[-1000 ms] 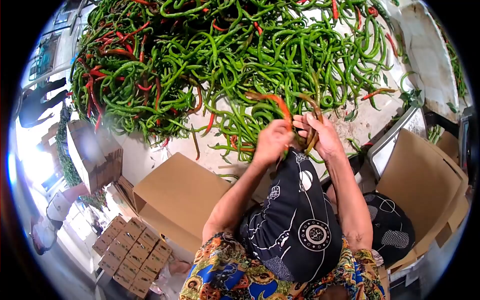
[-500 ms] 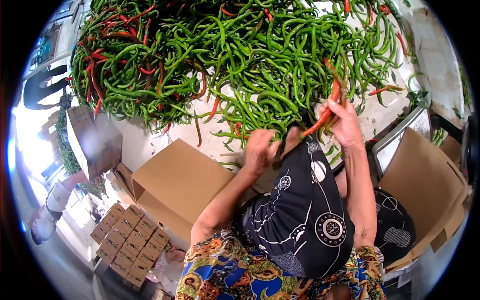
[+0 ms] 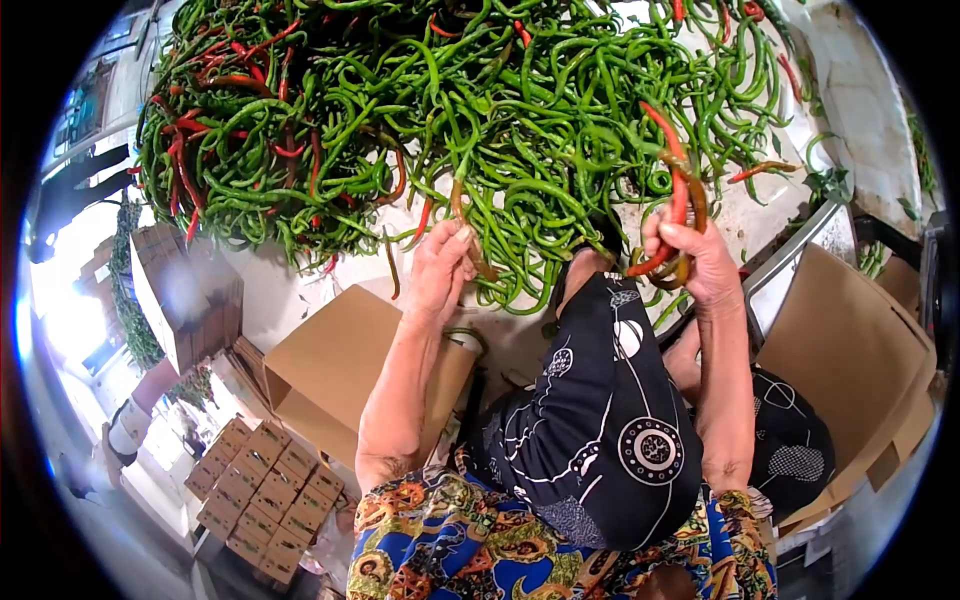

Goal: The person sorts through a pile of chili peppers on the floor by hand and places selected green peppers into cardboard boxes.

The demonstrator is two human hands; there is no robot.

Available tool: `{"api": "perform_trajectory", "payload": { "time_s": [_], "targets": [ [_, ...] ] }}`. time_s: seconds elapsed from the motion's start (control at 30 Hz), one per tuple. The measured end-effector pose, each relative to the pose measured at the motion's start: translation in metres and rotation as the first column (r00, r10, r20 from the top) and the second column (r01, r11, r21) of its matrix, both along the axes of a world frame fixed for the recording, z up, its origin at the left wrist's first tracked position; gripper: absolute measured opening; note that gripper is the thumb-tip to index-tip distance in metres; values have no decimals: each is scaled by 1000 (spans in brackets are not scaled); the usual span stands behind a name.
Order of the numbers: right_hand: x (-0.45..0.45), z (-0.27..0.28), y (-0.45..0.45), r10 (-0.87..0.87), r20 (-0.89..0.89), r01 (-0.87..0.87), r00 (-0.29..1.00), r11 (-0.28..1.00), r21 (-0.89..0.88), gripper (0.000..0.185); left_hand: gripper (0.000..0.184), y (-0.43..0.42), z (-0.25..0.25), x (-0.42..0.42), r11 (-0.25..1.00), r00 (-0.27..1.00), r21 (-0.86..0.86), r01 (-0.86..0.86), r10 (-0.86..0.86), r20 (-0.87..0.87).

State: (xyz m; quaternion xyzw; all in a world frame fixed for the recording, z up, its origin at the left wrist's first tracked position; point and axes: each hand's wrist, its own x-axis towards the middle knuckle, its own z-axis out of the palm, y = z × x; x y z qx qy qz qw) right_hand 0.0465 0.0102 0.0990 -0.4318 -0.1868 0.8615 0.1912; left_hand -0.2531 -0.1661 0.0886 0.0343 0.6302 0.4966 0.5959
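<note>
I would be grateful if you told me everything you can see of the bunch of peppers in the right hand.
The bunch of peppers is gripped between the thumb and curled fingers of the right hand. The pods are long, slender and curved, with smooth, glossy skin, some bright red, others brownish. In the picture, one red end stretches above the hand, across the view of the pepper pile, while others curl below. The fingers hide part, so I cannot count them.
</note>
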Motion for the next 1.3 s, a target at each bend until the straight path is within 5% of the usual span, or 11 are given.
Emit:
{"api": "perform_trajectory", "payload": {
  "time_s": [0.17,0.23,0.3,0.4,0.57,0.67,0.8,0.83,0.93,1.17,1.3],
  "targets": [
    [-51,16,-14,241,80,-246,967,967,65,42,15,28,0,49,996,993,84,29,-38,112],
    [-74,7,-29,145,20,-147,989,981,127,43,32,48,9,72,960,958,-30,278,-280,-67],
    [-78,-1,-26,188,279,-248,942,949,196,35,35,46,5,93,937,928,69,344,-327,-179],
    [-64,-19,-20,28,223,-96,974,949,299,31,32,29,13,90,956,960,96,278,-280,12],
    [-30,-26,-10,7,118,-15,993,997,74,37,17,-33,-69,16,967,845,-156,-202,92,-528],
    [-19,-26,-11,-75,82,78,994,996,-42,39,15,-86,-151,-12,893,670,-436,-111,-256,-697],
    [-17,-24,-12,-24,2,24,1000,993,-119,42,17,-61,-145,-2,856,699,-511,-77,-319,-641],
    [-19,-20,-12,-16,-30,13,999,994,-108,43,15,-57,-137,6,930,914,-322,-175,32,-404],
    [-16,-16,-13,-16,-37,12,999,993,-118,40,15,-39,-95,-4,924,999,-382,-5,22,39],
    [2,-16,-2,-234,-50,227,971,968,-111,24,10,-22,-44,-6,880,921,-294,374,-388,11],
    [6,-6,0,-142,13,142,990,990,10,25,13,-7,-4,-10,993,993,-33,113,-113,-24]
  ]
}}
